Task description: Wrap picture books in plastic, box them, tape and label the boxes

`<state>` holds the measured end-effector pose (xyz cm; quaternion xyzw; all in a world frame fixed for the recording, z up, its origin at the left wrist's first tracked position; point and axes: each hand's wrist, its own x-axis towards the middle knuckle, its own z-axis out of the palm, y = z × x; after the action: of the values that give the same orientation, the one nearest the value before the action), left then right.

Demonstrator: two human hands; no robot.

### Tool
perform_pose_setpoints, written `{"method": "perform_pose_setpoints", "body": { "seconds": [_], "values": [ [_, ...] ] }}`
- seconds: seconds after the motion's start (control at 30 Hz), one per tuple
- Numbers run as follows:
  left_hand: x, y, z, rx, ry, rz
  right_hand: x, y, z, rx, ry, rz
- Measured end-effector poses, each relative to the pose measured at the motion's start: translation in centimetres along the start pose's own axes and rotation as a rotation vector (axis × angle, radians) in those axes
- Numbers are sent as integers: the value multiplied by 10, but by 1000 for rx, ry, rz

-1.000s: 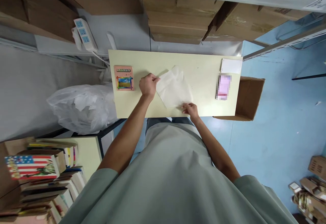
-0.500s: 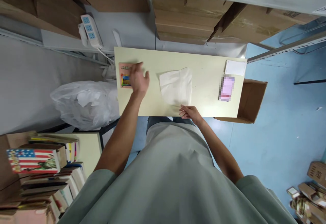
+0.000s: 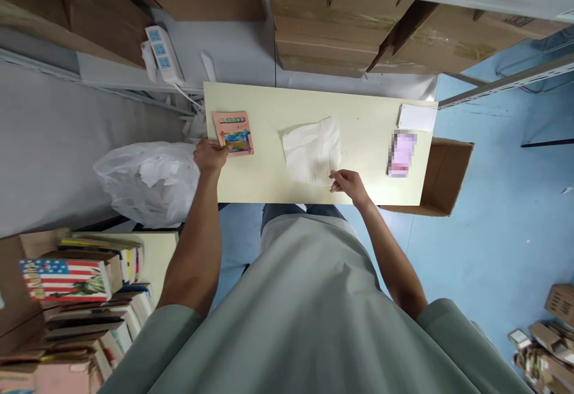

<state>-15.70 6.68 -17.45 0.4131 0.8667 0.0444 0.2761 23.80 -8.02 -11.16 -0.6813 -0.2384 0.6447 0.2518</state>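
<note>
A pink book [image 3: 234,126] with a colourful picture on its cover lies slightly turned at the left end of the cream table [image 3: 264,185]. My left hand [image 3: 210,156] grips its lower left corner, thumb on the cover and fingers at the table's edge. A wrinkled white cloth or paper sheet [image 3: 309,152] lies flat in the middle. Over its lower right corner is my right hand [image 3: 350,185], fingers pinched together; whether they hold the sheet's edge is too small to tell.
At the table's right end lie a white card stack [image 3: 417,118] and a blurred purple item [image 3: 402,153]. A plastic bag [image 3: 147,182] and a power strip [image 3: 164,56] are left; books [image 3: 72,278] stand lower left. An open cardboard box [image 3: 443,179] sits beyond the right edge.
My left hand has moved left and down from over the book to its lower left corner, and the book is now turned slightly. My right hand has shifted a little right and up.
</note>
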Motion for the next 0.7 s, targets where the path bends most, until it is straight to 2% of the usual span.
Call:
{"method": "perform_pose_setpoints", "body": {
  "seconds": [0.1, 0.2, 0.27, 0.37, 0.43, 0.53, 0.6, 0.7],
  "values": [
    [-15, 3, -5, -56, 15, 25, 2, 3, -1, -4, 17, 1],
    [-41, 6, -10, -241, -10, 107, 3, 5, -6, 5, 44, 7],
    [-64, 10, -11, -431, -104, 148, 3, 6, -10, 8, 75, 6],
    [-103, 22, -6, -620, -337, 203, 3, 6, -16, 16, 112, -21],
    [-127, 30, 7, -667, -481, 227, 4, 5, -18, 15, 128, -49],
    [-147, 39, 40, -671, -614, 239, 7, 5, -21, -19, 152, -77],
    [-149, 40, 65, -622, -626, 232, 11, 7, -22, -60, 170, -86],
    [-142, 35, 95, -456, -524, 186, 17, 15, -22, -175, 213, -102]
  ]
}}
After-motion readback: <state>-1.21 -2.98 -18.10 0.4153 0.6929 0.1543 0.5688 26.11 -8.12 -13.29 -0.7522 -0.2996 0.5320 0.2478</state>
